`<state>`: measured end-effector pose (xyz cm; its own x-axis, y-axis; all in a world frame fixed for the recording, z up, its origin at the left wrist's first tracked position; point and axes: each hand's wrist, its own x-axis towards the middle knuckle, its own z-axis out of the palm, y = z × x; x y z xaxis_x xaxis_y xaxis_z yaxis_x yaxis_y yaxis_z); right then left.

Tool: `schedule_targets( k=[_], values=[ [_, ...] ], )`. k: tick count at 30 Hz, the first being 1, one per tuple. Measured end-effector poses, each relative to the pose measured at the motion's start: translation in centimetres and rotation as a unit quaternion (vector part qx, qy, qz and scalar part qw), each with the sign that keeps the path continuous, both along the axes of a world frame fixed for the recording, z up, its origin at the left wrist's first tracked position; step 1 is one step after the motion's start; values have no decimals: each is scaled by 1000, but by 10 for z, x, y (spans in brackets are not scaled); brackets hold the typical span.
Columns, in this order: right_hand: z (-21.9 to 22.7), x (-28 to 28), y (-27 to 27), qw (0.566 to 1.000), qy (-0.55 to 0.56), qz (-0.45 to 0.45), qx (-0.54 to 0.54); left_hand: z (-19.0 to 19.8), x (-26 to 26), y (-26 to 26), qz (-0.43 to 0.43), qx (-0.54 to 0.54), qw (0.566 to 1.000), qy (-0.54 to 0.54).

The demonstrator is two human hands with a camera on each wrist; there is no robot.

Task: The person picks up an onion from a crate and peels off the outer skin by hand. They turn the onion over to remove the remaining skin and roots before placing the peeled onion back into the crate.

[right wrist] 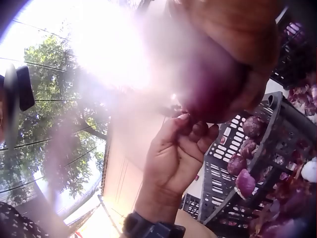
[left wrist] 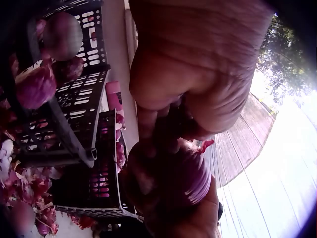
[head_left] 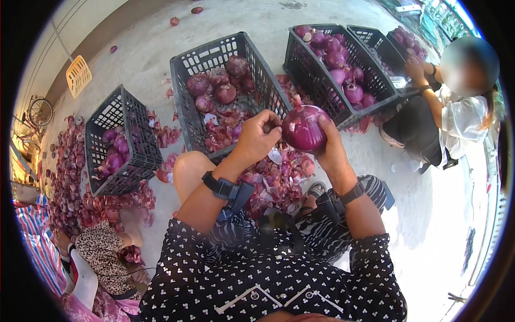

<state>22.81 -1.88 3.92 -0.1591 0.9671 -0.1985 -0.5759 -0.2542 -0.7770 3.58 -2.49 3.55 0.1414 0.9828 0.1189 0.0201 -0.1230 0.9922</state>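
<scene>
Floor (head_left: 142, 56) stretches past crate rim (head_left: 266, 68); right hand (head_left: 335, 151) holds onion (head_left: 303, 131).

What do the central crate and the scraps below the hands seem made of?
Central crate: probably black molded plastic, dull-finished, judging by its slotted walls. Loose scraps: likely dry, papery onion skin, since they're thin, curled and purplish red like the held onion.

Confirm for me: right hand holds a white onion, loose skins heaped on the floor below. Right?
Not quite: the onion is purple, not white; the head view shows it. The right hand does hold it, and the loose skins are heaped on the floor below.
</scene>
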Motion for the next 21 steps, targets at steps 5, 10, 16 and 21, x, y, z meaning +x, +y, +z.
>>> schedule_targets(
  k=[5,10,16,21],
  values=[
    [2,-1,0,999,43,5,-5,2,-3,1,25,-5,999,-25],
    [-3,-7,-3,997,-54,-33,35,8,5,-5,-3,81,995,52],
    [-1,-6,-2,999,-22,-18,15,2,3,-1,31,100,989,101],
    [-4,-1,1,998,50,17,-20,-7,-6,9,81,33,995,45]
  ],
)
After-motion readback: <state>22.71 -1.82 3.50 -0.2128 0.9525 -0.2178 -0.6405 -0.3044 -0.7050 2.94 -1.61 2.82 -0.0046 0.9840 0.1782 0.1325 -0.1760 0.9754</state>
